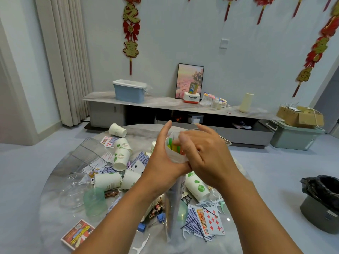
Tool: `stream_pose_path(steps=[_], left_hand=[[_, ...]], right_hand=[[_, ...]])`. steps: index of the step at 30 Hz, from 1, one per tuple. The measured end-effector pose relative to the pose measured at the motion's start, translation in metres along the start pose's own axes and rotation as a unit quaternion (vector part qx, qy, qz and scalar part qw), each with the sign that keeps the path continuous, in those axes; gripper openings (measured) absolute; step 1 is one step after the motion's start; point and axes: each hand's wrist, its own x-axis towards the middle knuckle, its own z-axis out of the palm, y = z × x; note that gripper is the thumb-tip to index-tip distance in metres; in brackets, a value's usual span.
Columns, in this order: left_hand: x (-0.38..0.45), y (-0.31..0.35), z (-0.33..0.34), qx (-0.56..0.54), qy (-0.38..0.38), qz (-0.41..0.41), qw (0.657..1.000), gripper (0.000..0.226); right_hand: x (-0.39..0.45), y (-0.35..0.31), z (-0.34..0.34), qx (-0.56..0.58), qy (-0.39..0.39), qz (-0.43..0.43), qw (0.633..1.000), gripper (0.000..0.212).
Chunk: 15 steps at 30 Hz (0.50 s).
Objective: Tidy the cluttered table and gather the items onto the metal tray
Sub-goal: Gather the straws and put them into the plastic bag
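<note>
The left hand curls round the mouth of a tall, clear, crinkly plastic bag, thumb up and fingers wrapped behind the rim, holding it open above the middle of the bench. The right hand meets it from the other side, fingers bent over the opening and pinching at a bundle of bright green, yellow and orange plastic clips that stand in the bag's mouth; whether it grips them fully or only nudges them down I cannot tell. The step seems to be bagging the clips, and it would go best if the left hand keeps the rim stretched wide while the right presses the clips straight down, so none catch on the film and spill. Below, the bag's tail hangs towards the near edge, over blue-backed playing cards and white floss picks. White paper cups with green leaf prints lie tipped over across the left half and centre, a red card box sits at the near left corner, and pale green translucent cups lie near the left edge. A strip of metal tray appears to peek out at the far right edge, behind the hands; most of it is hidden, so the bagged clips should probably go there.
</note>
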Motion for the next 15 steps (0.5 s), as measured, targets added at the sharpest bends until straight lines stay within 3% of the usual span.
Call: stream_pose_path(steps=[2,6,10,15], left_hand=[[0.0002,0.0,-0.0005,0.001,-0.002,0.003,1.0,0.116],[0.0007,0.0031,-0.0004,0.012,0.009,0.01,1.0,0.117],[-0.0018,0.0012,0.0003,0.028,0.0,-0.005,1.0,0.116],[-0.0004,0.0039,0.0011,0.028,-0.006,0.003,1.0,0.118]], right_hand=[[0.0002,-0.0005,0.001,-0.024,-0.032,-0.002,0.999,0.062],[0.0016,-0.0009,-0.0023,-0.012,0.019,-0.002,1.0,0.056],[0.0015,-0.0008,0.0013,-0.007,-0.105,0.033,0.994,0.06],[0.0023,0.0004,-0.0031,0.025,-0.046,0.032,0.998,0.061]])
